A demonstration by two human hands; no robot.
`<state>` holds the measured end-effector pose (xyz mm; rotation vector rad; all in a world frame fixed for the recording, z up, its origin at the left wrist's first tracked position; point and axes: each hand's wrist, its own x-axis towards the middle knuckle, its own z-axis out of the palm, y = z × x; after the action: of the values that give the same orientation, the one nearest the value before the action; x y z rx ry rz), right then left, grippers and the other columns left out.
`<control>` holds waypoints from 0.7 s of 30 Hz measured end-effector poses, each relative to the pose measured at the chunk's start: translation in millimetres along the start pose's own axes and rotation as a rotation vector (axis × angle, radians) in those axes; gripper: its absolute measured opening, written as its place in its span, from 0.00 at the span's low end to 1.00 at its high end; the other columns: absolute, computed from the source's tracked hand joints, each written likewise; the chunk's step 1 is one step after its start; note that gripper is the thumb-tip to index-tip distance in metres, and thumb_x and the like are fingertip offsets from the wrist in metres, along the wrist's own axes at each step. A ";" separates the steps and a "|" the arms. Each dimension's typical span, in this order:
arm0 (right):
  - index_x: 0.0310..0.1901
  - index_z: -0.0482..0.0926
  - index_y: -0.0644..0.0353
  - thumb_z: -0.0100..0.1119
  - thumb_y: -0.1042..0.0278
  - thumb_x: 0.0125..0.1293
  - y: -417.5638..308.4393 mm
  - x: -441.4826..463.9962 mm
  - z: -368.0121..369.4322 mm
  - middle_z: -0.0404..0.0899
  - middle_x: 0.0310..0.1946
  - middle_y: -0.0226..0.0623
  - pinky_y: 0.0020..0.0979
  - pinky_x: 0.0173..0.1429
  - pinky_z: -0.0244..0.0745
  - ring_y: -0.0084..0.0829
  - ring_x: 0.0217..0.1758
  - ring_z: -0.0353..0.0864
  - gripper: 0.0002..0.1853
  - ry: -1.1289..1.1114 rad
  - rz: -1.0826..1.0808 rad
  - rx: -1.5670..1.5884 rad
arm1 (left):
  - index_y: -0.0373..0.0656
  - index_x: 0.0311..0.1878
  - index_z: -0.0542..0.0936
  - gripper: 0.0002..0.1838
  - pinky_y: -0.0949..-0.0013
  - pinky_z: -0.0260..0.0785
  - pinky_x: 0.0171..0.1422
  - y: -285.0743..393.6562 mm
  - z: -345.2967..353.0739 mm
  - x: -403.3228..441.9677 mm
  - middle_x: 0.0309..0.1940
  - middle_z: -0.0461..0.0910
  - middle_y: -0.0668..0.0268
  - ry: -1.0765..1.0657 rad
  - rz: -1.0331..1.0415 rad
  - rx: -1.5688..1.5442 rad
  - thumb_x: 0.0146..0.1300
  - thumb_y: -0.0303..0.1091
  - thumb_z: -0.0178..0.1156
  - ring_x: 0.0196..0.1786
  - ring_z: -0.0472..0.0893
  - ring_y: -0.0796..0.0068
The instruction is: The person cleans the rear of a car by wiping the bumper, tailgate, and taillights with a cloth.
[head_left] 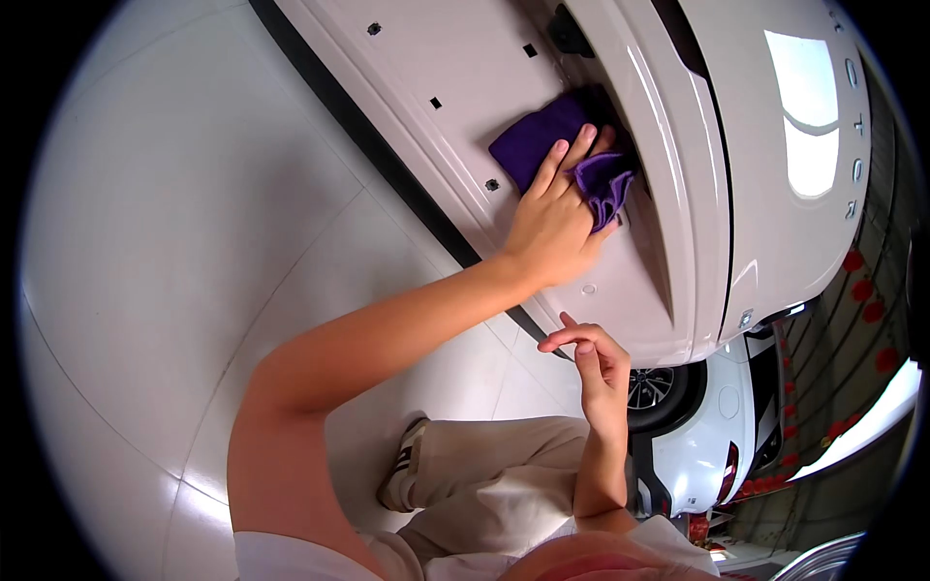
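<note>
My left hand presses a purple cloth against the pale beige rear panel of a car. Its fingers lie over the flat part of the cloth, while a bunched fold stands up between them and the thumb. The cloth reaches up to a curved lip of the bodywork. Nearer to me, my right hand hovers beside the panel's lower corner with nothing in it. Its forefinger points out and the other fingers are loosely bent.
Small dark holes dot the panel, and a black trim strip runs along its edge. Raised letters are on the bodywork. Another white car stands behind. Pale tiled floor lies at left, with my shoe on it.
</note>
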<state>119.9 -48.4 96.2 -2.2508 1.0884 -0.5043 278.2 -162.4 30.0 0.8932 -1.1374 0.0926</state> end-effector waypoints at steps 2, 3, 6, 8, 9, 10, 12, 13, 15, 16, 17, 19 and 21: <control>0.46 0.83 0.63 0.49 0.57 0.83 -3.5 2.4 2.4 0.88 0.39 0.35 0.49 0.81 0.55 0.28 0.48 0.85 0.19 -0.012 -0.024 0.024 | 0.35 0.65 0.77 0.28 0.47 0.38 0.86 -7.1 -7.6 -1.1 0.78 0.61 0.46 -0.023 0.048 0.023 0.65 0.41 0.63 0.84 0.51 0.47; 0.45 0.83 0.63 0.48 0.58 0.83 -5.0 3.6 3.7 0.88 0.39 0.35 0.49 0.81 0.55 0.28 0.47 0.85 0.18 -0.024 -0.049 0.045 | 0.35 0.66 0.77 0.29 0.48 0.41 0.86 -9.6 -11.3 -0.4 0.76 0.64 0.46 -0.014 0.081 0.010 0.65 0.41 0.63 0.83 0.54 0.48; 0.44 0.84 0.63 0.48 0.60 0.82 -11.5 6.7 8.3 0.88 0.39 0.35 0.50 0.81 0.55 0.29 0.47 0.85 0.18 -0.034 -0.034 0.104 | 0.36 0.66 0.77 0.27 0.49 0.53 0.82 -15.0 -25.0 3.4 0.70 0.72 0.46 0.006 0.149 -0.015 0.67 0.41 0.62 0.76 0.67 0.46; 0.44 0.84 0.62 0.48 0.62 0.82 -14.4 6.8 10.2 0.88 0.38 0.34 0.50 0.81 0.55 0.29 0.46 0.85 0.16 -0.021 -0.036 0.153 | 0.36 0.61 0.79 0.23 0.48 0.64 0.71 -13.4 -35.4 5.7 0.60 0.79 0.47 0.105 0.020 -0.231 0.69 0.40 0.59 0.64 0.76 0.45; 0.45 0.84 0.62 0.49 0.63 0.81 -16.1 7.2 9.7 0.88 0.37 0.34 0.51 0.81 0.55 0.29 0.46 0.85 0.15 -0.039 -0.050 0.123 | 0.36 0.56 0.79 0.18 0.50 0.68 0.61 -1.6 -42.1 6.0 0.49 0.82 0.49 0.116 -0.192 -0.446 0.72 0.40 0.57 0.52 0.80 0.47; 0.45 0.84 0.61 0.49 0.63 0.81 -18.8 8.1 10.8 0.88 0.36 0.33 0.51 0.81 0.55 0.29 0.45 0.86 0.15 -0.055 -0.068 0.092 | 0.34 0.58 0.78 0.23 0.57 0.68 0.61 7.8 -46.0 6.9 0.49 0.81 0.54 0.146 -0.406 -0.598 0.74 0.47 0.54 0.52 0.78 0.56; 0.47 0.84 0.59 0.51 0.64 0.80 -26.1 6.8 13.5 0.88 0.35 0.32 0.54 0.82 0.52 0.29 0.44 0.86 0.13 -0.023 -0.085 0.087 | 0.31 0.65 0.74 0.33 0.67 0.65 0.66 31.5 -58.9 14.4 0.56 0.78 0.61 0.282 -0.779 -0.858 0.78 0.56 0.49 0.57 0.76 0.69; 0.47 0.84 0.59 0.52 0.65 0.79 -29.1 6.5 14.6 0.88 0.36 0.32 0.55 0.82 0.51 0.30 0.45 0.87 0.11 -0.005 -0.109 -0.002 | 0.30 0.70 0.71 0.37 0.70 0.62 0.71 46.2 -68.6 21.4 0.63 0.77 0.63 0.375 -0.936 -0.962 0.80 0.59 0.47 0.62 0.75 0.73; 0.48 0.84 0.58 0.52 0.66 0.78 -28.0 6.8 15.7 0.88 0.36 0.31 0.57 0.82 0.49 0.31 0.45 0.87 0.10 0.023 -0.133 -0.074 | 0.35 0.72 0.70 0.35 0.69 0.61 0.74 49.9 -76.9 27.1 0.67 0.76 0.68 0.520 -0.989 -1.049 0.79 0.58 0.48 0.67 0.74 0.74; 0.48 0.84 0.57 0.53 0.67 0.78 -25.9 6.4 14.9 0.88 0.36 0.31 0.58 0.82 0.48 0.31 0.45 0.87 0.10 -0.013 -0.114 -0.029 | 0.38 0.72 0.70 0.34 0.69 0.61 0.75 52.2 -82.1 30.0 0.68 0.75 0.69 0.590 -0.983 -1.103 0.79 0.58 0.48 0.68 0.74 0.74; 0.48 0.84 0.56 0.53 0.69 0.77 -24.2 5.9 14.2 0.88 0.36 0.31 0.59 0.82 0.47 0.31 0.45 0.87 0.09 -0.052 -0.098 0.013 | 0.41 0.72 0.70 0.32 0.70 0.60 0.75 59.0 -92.8 35.7 0.69 0.74 0.70 0.602 -1.003 -1.081 0.79 0.57 0.48 0.70 0.72 0.75; 0.48 0.84 0.56 0.53 0.69 0.77 -24.9 4.5 14.2 0.88 0.36 0.31 0.60 0.82 0.47 0.32 0.45 0.87 0.09 -0.063 -0.107 0.015 | 0.41 0.72 0.70 0.32 0.69 0.61 0.75 49.4 -97.9 39.4 0.69 0.73 0.70 0.624 -0.876 -1.032 0.79 0.57 0.49 0.70 0.72 0.78; 0.48 0.84 0.56 0.53 0.70 0.76 -27.1 2.1 13.3 0.88 0.35 0.30 0.60 0.83 0.46 0.32 0.45 0.88 0.09 -0.083 -0.115 0.006 | 0.40 0.72 0.70 0.32 0.69 0.60 0.75 32.3 -94.1 46.3 0.69 0.73 0.70 0.620 -0.785 -1.012 0.79 0.57 0.49 0.70 0.71 0.78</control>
<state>144.2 -32.2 103.8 -2.3169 0.9184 -0.4558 353.6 -96.0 74.2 0.2819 -0.1099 -0.7460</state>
